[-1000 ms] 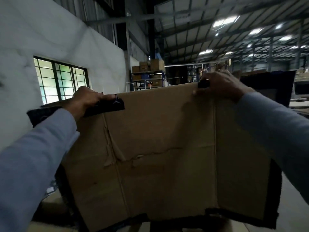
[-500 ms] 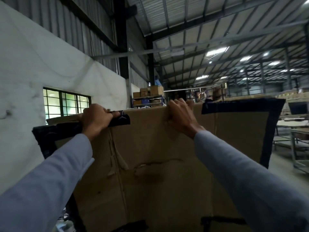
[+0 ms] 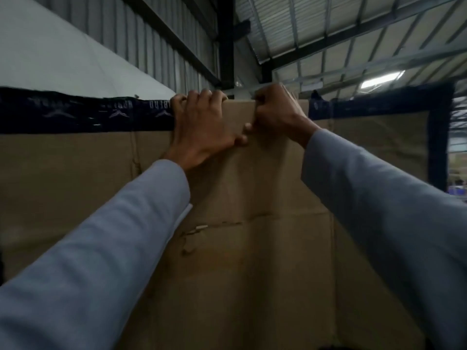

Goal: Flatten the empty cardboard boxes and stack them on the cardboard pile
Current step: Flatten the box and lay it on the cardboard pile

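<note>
one creased cardboard box [image 3: 252, 261], corrugated roof [image 3: 353, 26] overhead

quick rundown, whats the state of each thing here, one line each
cardboard box: held upright, opened out wide, creased, small tear near the middle
left hand: fingers curled over the box's top edge, gripping it
right hand: gripping the top edge beside the left hand
dark tape: stuck along the box's top edge
ceiling light: on

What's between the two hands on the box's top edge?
Head view: only bare brown cardboard between left hand and right hand; the dark tape lies outside them.
</note>
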A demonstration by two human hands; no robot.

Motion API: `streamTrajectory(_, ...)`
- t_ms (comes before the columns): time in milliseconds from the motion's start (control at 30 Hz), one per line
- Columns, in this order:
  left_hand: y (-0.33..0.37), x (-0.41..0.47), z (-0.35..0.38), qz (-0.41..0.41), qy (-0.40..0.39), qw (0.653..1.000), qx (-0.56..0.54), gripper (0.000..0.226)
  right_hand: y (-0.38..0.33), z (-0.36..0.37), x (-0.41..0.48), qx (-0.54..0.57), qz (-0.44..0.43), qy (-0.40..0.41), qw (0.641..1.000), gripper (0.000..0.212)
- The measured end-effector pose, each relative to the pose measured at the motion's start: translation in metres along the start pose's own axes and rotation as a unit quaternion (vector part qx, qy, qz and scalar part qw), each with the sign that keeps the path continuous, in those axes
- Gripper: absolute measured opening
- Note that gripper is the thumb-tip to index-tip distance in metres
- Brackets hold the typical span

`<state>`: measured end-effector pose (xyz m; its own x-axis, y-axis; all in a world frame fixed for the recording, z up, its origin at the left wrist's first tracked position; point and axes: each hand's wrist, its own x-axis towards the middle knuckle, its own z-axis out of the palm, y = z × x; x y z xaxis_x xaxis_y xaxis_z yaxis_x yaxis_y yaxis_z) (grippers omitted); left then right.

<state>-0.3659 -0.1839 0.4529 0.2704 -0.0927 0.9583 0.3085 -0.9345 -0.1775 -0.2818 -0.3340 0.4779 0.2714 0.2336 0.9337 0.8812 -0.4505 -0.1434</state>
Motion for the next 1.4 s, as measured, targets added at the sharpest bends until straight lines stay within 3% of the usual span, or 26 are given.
streamTrajectory(333, -0.045, -0.051, -0.017, -0.029, -0.174, 0.977, 0.123, 0.083, -0.024, 0.089, -0.051, 0.107, 0.032, -0.113, 0.987, 0.013)
streamTrajectory(433, -0.07, -0.077, -0.032, -0.045, -0.252, 0.949, 0.182, 0.075, -0.043, 0.117, -0.07, 0.14, 0.032, -0.142, 0.979, 0.017)
streamTrajectory(533, -0.099, -0.107, -0.054, -0.121, -0.304, 0.923, 0.203, 0.09, -0.075, 0.144, -0.087, 0.172, 0.007, -0.175, 0.969, 0.019)
streamTrajectory(800, -0.158, -0.201, -0.109, -0.257, -0.275, 0.891, 0.253, 0.086, -0.164, 0.199, -0.137, 0.226, -0.125, -0.213, 0.942, 0.05)
streamTrajectory(933, -0.188, -0.235, -0.111, -0.291, -0.271, 0.878, 0.265, 0.087, -0.195, 0.24, -0.176, 0.21, -0.187, -0.156, 0.947, 0.056)
streamTrajectory(1067, -0.217, -0.253, -0.108, -0.335, -0.281, 0.862, 0.257, 0.086, -0.221, 0.286, -0.233, 0.233, -0.177, -0.095, 0.951, 0.063)
streamTrajectory(1267, -0.269, -0.286, -0.091, -0.337, -0.272, 0.856, 0.281, 0.084, -0.246, 0.354, -0.346, 0.3, -0.132, -0.202, 0.923, 0.071)
streamTrajectory(1400, -0.286, -0.337, -0.063, -0.35, -0.337, 0.818, 0.308, 0.08, -0.25, 0.39, -0.397, 0.3, -0.136, -0.288, 0.899, 0.075)
